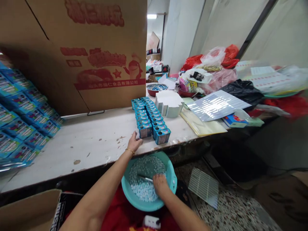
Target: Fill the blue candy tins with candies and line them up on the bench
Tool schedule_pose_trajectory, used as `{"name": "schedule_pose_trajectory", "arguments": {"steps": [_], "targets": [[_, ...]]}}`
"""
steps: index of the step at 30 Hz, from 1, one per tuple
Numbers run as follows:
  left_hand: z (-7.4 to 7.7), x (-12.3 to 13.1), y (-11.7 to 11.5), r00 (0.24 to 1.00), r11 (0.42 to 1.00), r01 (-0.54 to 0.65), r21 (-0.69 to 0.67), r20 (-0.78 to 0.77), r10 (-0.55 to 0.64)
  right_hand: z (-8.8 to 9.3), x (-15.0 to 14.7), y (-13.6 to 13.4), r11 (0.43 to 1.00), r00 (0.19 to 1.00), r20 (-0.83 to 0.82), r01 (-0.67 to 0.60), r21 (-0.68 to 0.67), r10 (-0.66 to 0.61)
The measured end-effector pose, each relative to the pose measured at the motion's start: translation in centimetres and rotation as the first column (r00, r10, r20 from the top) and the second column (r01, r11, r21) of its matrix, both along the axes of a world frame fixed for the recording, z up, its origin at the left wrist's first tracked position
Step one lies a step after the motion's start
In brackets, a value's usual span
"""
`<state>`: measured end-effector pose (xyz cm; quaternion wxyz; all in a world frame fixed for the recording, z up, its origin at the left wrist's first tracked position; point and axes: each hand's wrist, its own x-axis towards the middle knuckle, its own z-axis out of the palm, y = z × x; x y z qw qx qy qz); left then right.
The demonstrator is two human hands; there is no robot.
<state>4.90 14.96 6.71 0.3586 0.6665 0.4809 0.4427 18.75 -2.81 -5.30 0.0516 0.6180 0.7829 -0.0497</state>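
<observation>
A teal basin (171,183) full of small white pellets (141,189) rests on my lap below the table edge. My right hand (159,185) is down in the pellets, closed round a thin metal spoon (145,178). My left hand (134,142) reaches onto the white table (91,141), fingers closed against the nearest small blue box (145,130). Two rows of open blue boxes (149,115) run away from it.
A big brown carton (96,54) stands at the back of the table. Stacked blue packs (21,118) lie at left. White box inserts (169,103), foil sheets (214,104), bowls and plastic bags crowd the right. A cardboard box (29,208) sits at lower left.
</observation>
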Motion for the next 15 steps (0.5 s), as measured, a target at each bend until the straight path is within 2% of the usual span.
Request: {"name": "schedule_pose_trajectory", "arguments": {"steps": [2,5,6,8,10,12,13,15], "targets": [[-0.1,-2.0,-3.8,0.999,0.996,-0.026,-0.084,0.031,0.029,2.3,0.5,0.0,0.998,0.999,-0.028,-0.022,0.054,0.023],[-0.3,-6.9,-11.5,0.995,0.985,-0.084,-0.150,0.030,0.090,5.8,2.3,-0.7,0.990,0.989,-0.089,-0.109,0.087,0.116],[-0.3,-8.9,-14.4,0.992,0.982,-0.128,-0.142,-0.003,0.129,6.8,3.3,-1.3,0.990,0.987,-0.118,-0.097,0.098,0.109],[-0.2,-13.4,-20.1,0.961,0.958,-0.263,-0.113,-0.124,0.249,8.6,5.8,-2.8,0.992,0.972,-0.236,0.030,0.123,0.000],[0.3,-17.6,-25.2,0.876,0.891,-0.443,-0.102,-0.262,0.405,9.9,8.8,-4.2,0.953,0.881,-0.441,0.262,0.154,-0.172],[1.0,-20.9,-28.9,0.753,0.770,-0.624,-0.131,-0.366,0.547,10.9,11.7,-4.5,0.853,0.710,-0.638,0.498,0.155,-0.299],[1.4,-22.1,-30.2,0.688,0.693,-0.704,-0.153,-0.391,0.612,11.3,13.0,-4.0,0.796,0.627,-0.699,0.589,0.137,-0.344],[2.1,-23.3,-31.4,0.599,0.597,-0.787,-0.155,-0.427,0.678,12.3,15.2,-1.9,0.723,0.515,-0.761,0.685,0.090,-0.394]]}}
